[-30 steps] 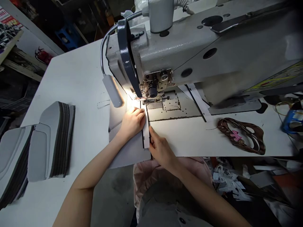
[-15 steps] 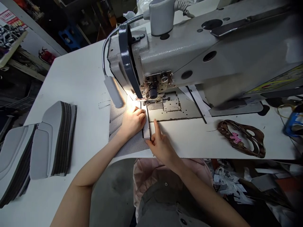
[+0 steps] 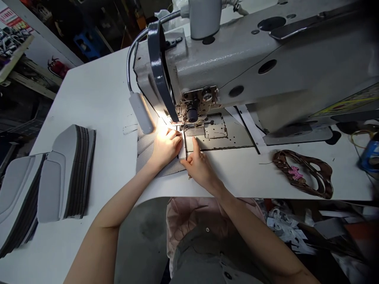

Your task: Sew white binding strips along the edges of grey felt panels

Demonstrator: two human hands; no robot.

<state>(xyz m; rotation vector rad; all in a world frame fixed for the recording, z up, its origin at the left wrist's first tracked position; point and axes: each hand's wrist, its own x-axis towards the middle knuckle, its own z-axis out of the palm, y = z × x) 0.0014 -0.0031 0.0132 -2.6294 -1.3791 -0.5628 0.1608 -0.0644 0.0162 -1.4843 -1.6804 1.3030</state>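
Observation:
Grey woven fabric (image 3: 144, 157) lies at the sewing machine (image 3: 219, 63) with a white, dark-edged strip (image 3: 182, 150) along its right side. My left hand (image 3: 168, 146) rests on the fabric, fingers bent and pressed together on the strip close to the presser foot, which is brightly lit and hard to make out. At the strip's near end my right hand (image 3: 201, 169) touches with its thumb. Its index finger stretches forward onto the metal bed plate (image 3: 237, 140), while the other fingers curl beneath.
Stacks of grey padded panels (image 3: 65, 177) stand on the table at left. A lamp (image 3: 141, 114) hangs by the needle area. At right lie a brown hair claw (image 3: 304, 173), another white strip (image 3: 251, 128) and a blue object (image 3: 370, 156).
The fabric and white strip have moved forward toward the machine. My right hand has followed them forward; my left hand stays in nearly the same place.

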